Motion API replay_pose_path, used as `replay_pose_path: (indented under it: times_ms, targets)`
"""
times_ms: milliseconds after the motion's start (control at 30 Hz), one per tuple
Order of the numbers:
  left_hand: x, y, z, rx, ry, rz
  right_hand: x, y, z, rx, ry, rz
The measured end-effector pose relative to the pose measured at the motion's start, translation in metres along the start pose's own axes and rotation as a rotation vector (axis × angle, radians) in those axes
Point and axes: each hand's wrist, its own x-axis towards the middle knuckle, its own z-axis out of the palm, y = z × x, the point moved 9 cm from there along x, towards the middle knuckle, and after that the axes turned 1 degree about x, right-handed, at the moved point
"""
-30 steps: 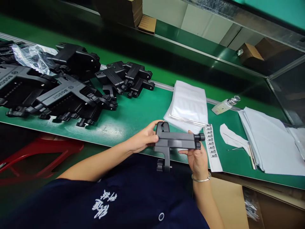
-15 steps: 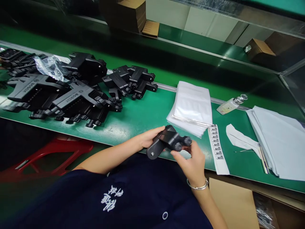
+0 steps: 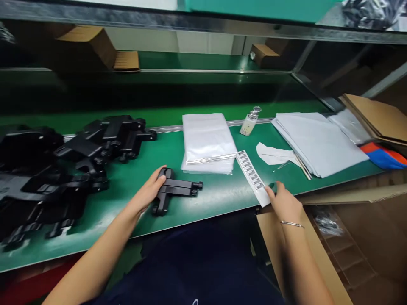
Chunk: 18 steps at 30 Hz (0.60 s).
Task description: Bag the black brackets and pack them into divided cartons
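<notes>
Head view shows the left hand [image 3: 149, 191] closed around the left end of a black bracket [image 3: 179, 187], its thumb on top; the bracket lies over the tabletop [image 3: 219, 197] near the front edge, its knobbed end pointing right. The right hand [image 3: 288, 206] is at the lower end of a printed strip [image 3: 253, 176], thumb and forefinger slightly parted; I cannot tell whether they pinch it. The step in hand looks like steadying the bracket while reaching for the strip. Taking hold of that strip calls for a fingertip grip on its thin edge, with the bracket kept still. Beyond, a stack of plastic bags [image 3: 208, 135] touches the strip's upper end, and more brackets [image 3: 116, 133] lie piled to the left.
</notes>
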Motion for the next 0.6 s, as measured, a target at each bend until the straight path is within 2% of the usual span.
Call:
replay_pose_path:
  times_ms: [100, 167, 233, 267, 300, 400, 433, 500, 600]
  targets:
    - [-0.001, 0.017, -0.013, 0.388, 0.096, 0.085, -0.009, 0.017, 0.021, -0.027, -0.045, -0.002]
    - [-0.013, 0.049, -0.014, 0.597, 0.233, 0.216, -0.02, 0.018, 0.03, 0.086, -0.008, -0.028]
    - [-0.032, 0.088, 0.003, 0.672, 0.312, 0.398, -0.03, 0.021, 0.039, 0.281, 0.004, -0.049]
    - [-0.04, 0.105, 0.022, 0.653, 0.27, 0.472, -0.033, 0.023, 0.044, 0.399, 0.0, -0.063]
    - [-0.046, 0.116, 0.048, 0.61, 0.165, 0.518, -0.036, 0.025, 0.047, 0.507, -0.002, -0.073]
    - [-0.059, 0.128, 0.145, 0.475, -0.308, 0.516, -0.041, 0.032, 0.057, 0.683, 0.011, -0.044]
    - [-0.062, 0.129, 0.174, 0.447, -0.415, 0.5, -0.042, 0.032, 0.061, 0.722, 0.0, -0.027]
    - [-0.06, 0.125, 0.215, 0.412, -0.512, 0.44, -0.046, 0.027, 0.072, 0.874, -0.063, -0.008]
    - [-0.05, 0.11, 0.251, 0.26, -0.594, 0.233, -0.054, 0.014, 0.083, 1.249, -0.124, -0.013]
